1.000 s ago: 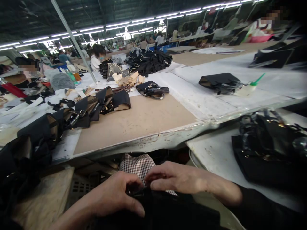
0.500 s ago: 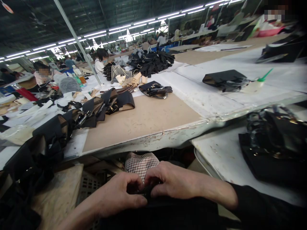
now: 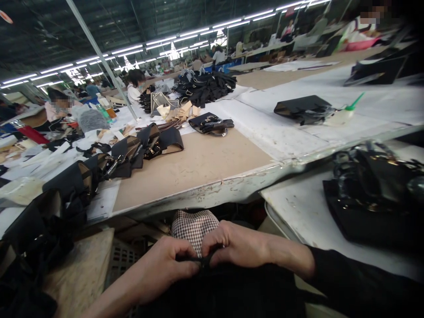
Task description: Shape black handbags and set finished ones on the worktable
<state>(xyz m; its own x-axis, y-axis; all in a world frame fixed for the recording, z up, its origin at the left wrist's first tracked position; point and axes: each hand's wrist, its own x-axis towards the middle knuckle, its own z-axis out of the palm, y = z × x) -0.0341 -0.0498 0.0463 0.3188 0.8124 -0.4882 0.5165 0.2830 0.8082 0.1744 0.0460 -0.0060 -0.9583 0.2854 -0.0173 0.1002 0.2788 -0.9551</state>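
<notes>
Low in the middle, my left hand (image 3: 168, 260) and my right hand (image 3: 230, 247) are close together, thumbs and fingers pinching the edge of a black piece (image 3: 204, 260). Its lower part merges with dark clothing, so its kind and full shape cannot be made out. Just beyond my fingers is a checkered brown-and-white cloth (image 3: 194, 225) below the table edge. A black handbag (image 3: 212, 124) lies on the brown sheet (image 3: 195, 159) further ahead.
Several black bags (image 3: 66, 181) line the table's left side. More black bags (image 3: 367, 198) rest on a lower white surface (image 3: 291, 207) at right. A white bottle with a green nozzle (image 3: 346, 115) stands beside another black bag (image 3: 303, 108). Co-workers sit further back.
My thumbs have drawn slightly closer to my fingers along the black piece's edge, and my right wrist has shifted a little left. The view has turned slightly.
</notes>
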